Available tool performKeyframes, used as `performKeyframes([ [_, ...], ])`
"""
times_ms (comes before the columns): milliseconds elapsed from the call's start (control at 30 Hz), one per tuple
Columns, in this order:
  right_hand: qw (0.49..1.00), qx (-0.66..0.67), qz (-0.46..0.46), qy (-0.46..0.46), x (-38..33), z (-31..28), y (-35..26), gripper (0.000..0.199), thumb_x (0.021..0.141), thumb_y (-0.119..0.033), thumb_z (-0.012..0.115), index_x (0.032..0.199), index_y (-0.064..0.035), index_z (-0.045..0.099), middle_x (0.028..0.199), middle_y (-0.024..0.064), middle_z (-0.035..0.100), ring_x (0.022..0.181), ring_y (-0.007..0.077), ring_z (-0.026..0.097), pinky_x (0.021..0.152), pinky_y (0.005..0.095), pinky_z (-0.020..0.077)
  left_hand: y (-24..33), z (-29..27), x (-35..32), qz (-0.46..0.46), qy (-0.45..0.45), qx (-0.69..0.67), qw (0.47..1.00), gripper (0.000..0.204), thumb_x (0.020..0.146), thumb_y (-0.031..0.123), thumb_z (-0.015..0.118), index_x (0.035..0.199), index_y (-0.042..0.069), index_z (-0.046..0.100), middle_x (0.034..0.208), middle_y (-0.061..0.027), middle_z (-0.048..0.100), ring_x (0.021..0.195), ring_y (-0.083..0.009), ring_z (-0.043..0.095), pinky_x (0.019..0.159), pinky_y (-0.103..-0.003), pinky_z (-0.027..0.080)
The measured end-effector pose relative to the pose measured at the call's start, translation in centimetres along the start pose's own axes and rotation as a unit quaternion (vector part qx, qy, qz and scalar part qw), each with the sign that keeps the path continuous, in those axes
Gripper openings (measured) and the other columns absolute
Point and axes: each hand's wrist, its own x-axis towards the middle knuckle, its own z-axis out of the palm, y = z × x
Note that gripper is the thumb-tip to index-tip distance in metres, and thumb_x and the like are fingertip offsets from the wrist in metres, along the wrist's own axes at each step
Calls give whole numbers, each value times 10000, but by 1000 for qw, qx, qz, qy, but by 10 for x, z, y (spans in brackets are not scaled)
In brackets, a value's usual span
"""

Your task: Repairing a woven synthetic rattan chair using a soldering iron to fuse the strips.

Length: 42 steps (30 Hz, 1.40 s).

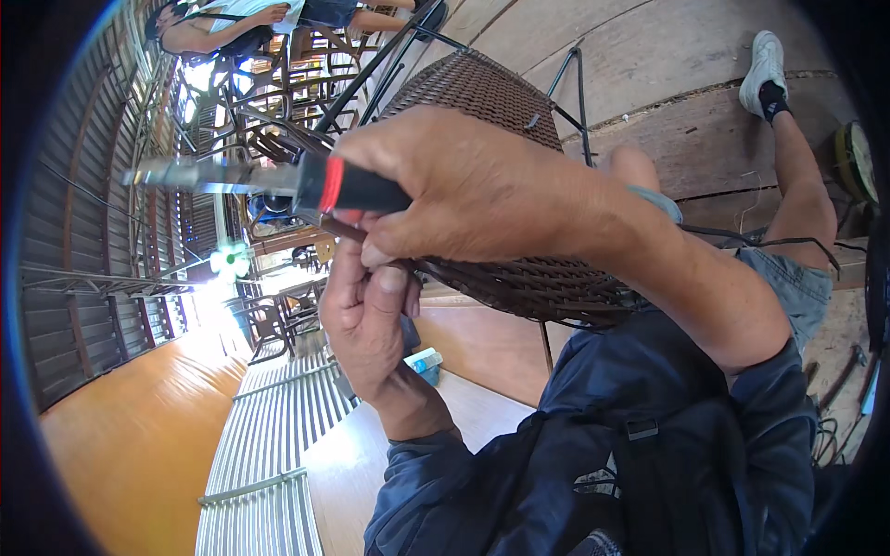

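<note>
A brown woven chair [482, 88] with dark metal legs lies across my lap. My right hand [482, 190] is closed around the black, red-banded handle [362, 187] of a flat-bladed tool; its metal blade [209, 176] points left and is smeared by motion, so I cannot tell its exact kind. Below it, my left hand [366, 320] pinches a brown weaving strip [341, 229] at the chair's edge. The right fingertips touch the same spot, close to the left thumb. Behind the hands, more dark weave [547, 287] shows; the right hand hides part of the chair.
Another person [218, 37] sits at the upper left, near several dark chair frames [278, 139]. A hammer [842, 375] lies on the plank floor [667, 88] at the far right, below a round container [853, 162]. A small blue box [426, 366] stands behind my left wrist.
</note>
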Motion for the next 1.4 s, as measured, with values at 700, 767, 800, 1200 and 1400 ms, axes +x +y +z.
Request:
performKeyframes([
  [700, 847, 208, 352, 340, -144, -128, 156, 232, 878, -227, 661, 1006, -61, 563, 747, 1, 570, 540, 50, 494, 447, 194, 372, -13, 21, 6, 36, 299, 275, 913, 283, 996, 264, 505, 898, 12, 588, 832, -20, 570, 667, -52, 453, 591, -185, 370],
  [767, 828, 245, 354, 359, -157, -152, 168, 219, 885, -219, 653, 1009, -67, 555, 769, 5, 568, 559, 55, 493, 447, 197, 367, 8, 25, 9, -7, 308, 286, 907, 260, 993, 250, 511, 905, 17, 588, 793, 14, 554, 708, -49, 444, 647, -199, 376],
  [800, 809, 266, 373, 369, -163, -164, 171, 210, 896, -210, 641, 1007, -66, 536, 795, 15, 561, 578, 60, 491, 448, 197, 365, 13, 23, 12, -56, 272, 316, 907, 253, 993, 239, 511, 920, 9, 589, 799, 20, 553, 712, -49, 444, 647, -200, 377],
  [1200, 779, 338, 351, 394, -204, -175, 224, 204, 898, -176, 651, 1010, -90, 503, 815, 36, 554, 604, 104, 524, 442, 218, 389, 17, 48, 9, -61, 254, 323, 910, 260, 974, 239, 515, 932, 11, 632, 752, 41, 554, 661, -44, 452, 613, -214, 391],
  [1400, 774, 339, 350, 404, -209, -180, 232, 202, 901, -182, 652, 1012, -90, 510, 821, 29, 565, 606, 98, 522, 438, 213, 381, -5, 42, 11, -69, 329, 121, 934, 264, 972, 249, 496, 874, 30, 608, 785, 15, 587, 721, -59, 504, 686, -214, 414],
])
